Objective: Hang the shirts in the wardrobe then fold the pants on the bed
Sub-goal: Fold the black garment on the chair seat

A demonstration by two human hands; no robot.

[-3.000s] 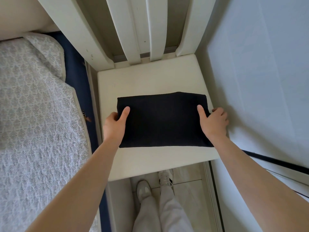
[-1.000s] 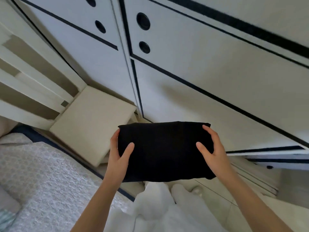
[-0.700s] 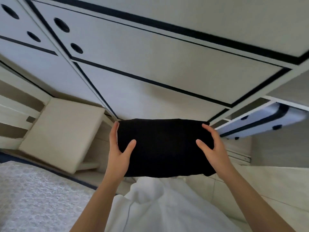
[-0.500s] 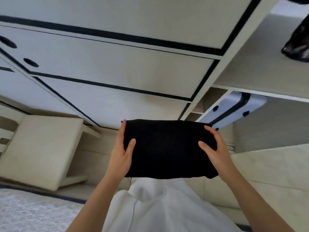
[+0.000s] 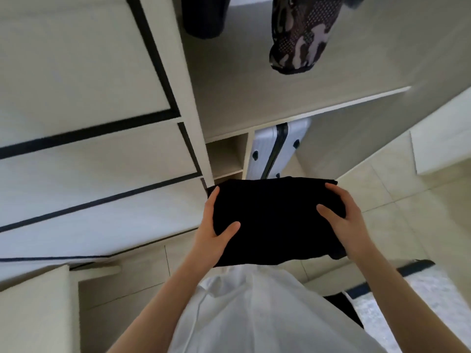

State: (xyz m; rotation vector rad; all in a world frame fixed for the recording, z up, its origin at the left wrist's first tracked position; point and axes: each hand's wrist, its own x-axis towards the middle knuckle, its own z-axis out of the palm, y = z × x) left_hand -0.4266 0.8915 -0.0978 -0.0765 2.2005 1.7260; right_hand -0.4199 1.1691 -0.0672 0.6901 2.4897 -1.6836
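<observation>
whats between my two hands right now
The folded black pants: the left hand grips one end and the right hand the other, thumbs on top. The head view shows it.

Loose white shirt — bare forearms

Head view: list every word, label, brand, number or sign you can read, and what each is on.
None: no word, label, brand, number or sign is readable here.
The folded black pants, held by the left hand and right hand, show plain fabric.
The pale suitcase shows no legible badge; the hanging patterned garment bears a print, not letters.
</observation>
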